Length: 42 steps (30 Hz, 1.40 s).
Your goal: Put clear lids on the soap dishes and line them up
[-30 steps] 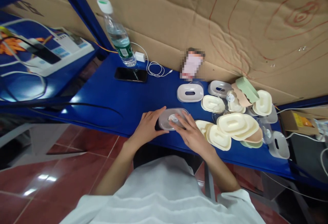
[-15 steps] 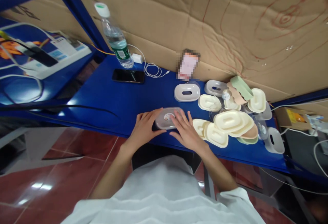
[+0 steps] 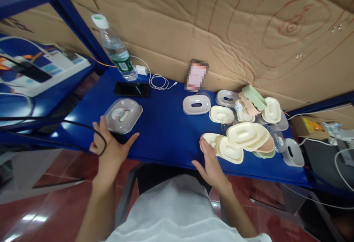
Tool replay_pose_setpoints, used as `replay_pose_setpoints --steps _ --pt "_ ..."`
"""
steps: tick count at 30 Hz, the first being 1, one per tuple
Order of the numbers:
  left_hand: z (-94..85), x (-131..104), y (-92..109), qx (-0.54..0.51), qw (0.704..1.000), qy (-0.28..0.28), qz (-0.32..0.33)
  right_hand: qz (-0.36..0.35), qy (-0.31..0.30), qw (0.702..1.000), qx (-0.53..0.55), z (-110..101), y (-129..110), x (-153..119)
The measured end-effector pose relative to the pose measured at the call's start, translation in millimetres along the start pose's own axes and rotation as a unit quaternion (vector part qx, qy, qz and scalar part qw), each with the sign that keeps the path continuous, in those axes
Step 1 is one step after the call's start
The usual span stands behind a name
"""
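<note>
A grey oval plastic dish with a clear cover and a round sticker (image 3: 124, 118) lies at the left of the blue table. My left hand (image 3: 110, 151) is beside its near edge, thumb spread away from the fingers and nothing in the grasp. A black cable crosses in front of that hand. Toward the right, my right hand (image 3: 211, 164) has its thumb apart, with its fingertips at the edge of a cream oval tray (image 3: 212, 139); whether they press on it I cannot tell. Overlapping that tray is another cream tray (image 3: 230, 149).
Stacked cream trays (image 3: 242, 134), a green scalloped piece (image 3: 253, 98) and a grey slotted shell (image 3: 293, 152) crowd the right. Another grey slotted shell (image 3: 197, 104) sits at the middle back. A water bottle (image 3: 118, 55) and black phone (image 3: 131, 89) stand back left.
The covered dish has gone from between both hands to the left of the table. My left hand moved left with it and is now off it; my right hand shifted right toward the cream trays.
</note>
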<state>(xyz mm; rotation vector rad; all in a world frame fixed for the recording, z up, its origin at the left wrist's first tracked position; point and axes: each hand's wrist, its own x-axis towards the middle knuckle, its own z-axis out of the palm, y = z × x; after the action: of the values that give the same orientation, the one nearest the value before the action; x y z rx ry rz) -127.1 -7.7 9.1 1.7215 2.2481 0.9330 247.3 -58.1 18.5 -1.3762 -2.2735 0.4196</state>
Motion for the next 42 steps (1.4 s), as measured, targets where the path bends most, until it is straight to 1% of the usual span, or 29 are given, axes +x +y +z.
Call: replay_pose_setpoints --steps 1,2,3,4,6,8,9,10,11,13,14,16,19,21,23,25,27,30,33,35,38,42 --pt "0.7 -2.0 11.2 0.005 0.998 0.052 -0.030 0.010 -0.001 1.000 0.001 1.5 -1.2 -1.1" --pt "2.4 -5.3 23.6 0.004 0.996 0.083 -0.036 0.016 -0.005 1.000 0.001 2.9 -3.2 -1.4" --pt "5.4 -9.5 36.9 -0.003 0.995 0.099 -0.022 0.016 -0.011 1.000 0.004 4.3 -5.5 -1.2" --pt "9.9 -14.4 50.4 -0.014 0.995 0.100 0.009 0.009 -0.019 1.000 0.013 5.3 -8.0 -0.7" --pt "23.6 -23.9 77.1 -0.035 0.992 0.067 0.097 -0.022 -0.028 0.998 0.053 6.0 -11.8 0.0" --pt "41.5 -28.1 101.8 -0.041 0.977 -0.024 0.206 -0.055 -0.001 0.994 0.095 4.0 -12.1 -1.4" --pt "50.7 -26.7 113.1 -0.043 0.964 -0.068 0.253 -0.061 0.026 0.992 0.106 2.0 -10.8 -3.2" --pt "59.4 -22.6 123.8 -0.042 0.952 -0.101 0.285 -0.058 0.053 0.991 0.106 -0.6 -8.5 -5.7" --pt "67.2 -16.2 133.6 -0.035 0.944 -0.122 0.303 -0.048 0.076 0.991 0.096 -3.6 -5.8 -8.7" --pt "78.8 0.8 150.5 -0.008 0.940 -0.145 0.308 -0.027 0.093 0.993 0.062 -9.5 -0.2 -15.5" --pt "82.6 9.3 157.4 0.005 0.942 -0.155 0.299 -0.019 0.091 0.995 0.043 -11.7 1.9 -18.5" --pt "86.5 22.3 167.0 0.022 0.945 -0.167 0.280 -0.012 0.069 0.998 0.009 -14.2 3.3 -22.0" --pt "85.5 27.4 169.6 0.028 0.952 -0.157 0.259 -0.020 0.015 1.000 -0.017 -13.7 -0.8 -18.0" --pt "80.6 24.0 163.9 0.022 0.956 -0.146 0.252 -0.026 -0.014 1.000 -0.007 -12.2 -4.6 -10.0" --pt "72.1 17.9 154.4 -0.006 0.958 -0.142 0.250 -0.033 -0.023 0.999 0.020 -10.4 -5.9 -0.6" --pt "60.5 8.7 144.0 -0.048 0.957 -0.133 0.253 -0.035 -0.011 0.998 0.051 -8.3 -2.8 7.5" --pt "48.4 -4.4 135.2 -0.082 0.956 -0.112 0.257 -0.025 0.023 0.997 0.064 -7.0 4.8 13.0" --pt "37.7 -28.9 127.6 -0.088 0.950 -0.089 0.286 -0.001 0.067 0.997 0.041 -9.8 21.1 16.7" --pt "40.3 -49.6 124.6 -0.072 0.930 -0.092 0.347 -0.002 0.068 0.998 0.001 -18.6 36.0 17.3" --pt "45.9 -57.3 123.1 -0.066 0.917 -0.100 0.381 -0.032 0.052 0.998 -0.019 -24.6 41.9 16.9" --pt "51.5 -61.1 118.8 -0.051 0.906 -0.114 0.405 -0.085 0.021 0.995 -0.041 -28.3 44.5 16.6" --pt "49.0 -62.7 109.6 -0.013 0.893 -0.115 0.436 -0.117 0.003 0.992 -0.043 -23.9 42.8 18.4"
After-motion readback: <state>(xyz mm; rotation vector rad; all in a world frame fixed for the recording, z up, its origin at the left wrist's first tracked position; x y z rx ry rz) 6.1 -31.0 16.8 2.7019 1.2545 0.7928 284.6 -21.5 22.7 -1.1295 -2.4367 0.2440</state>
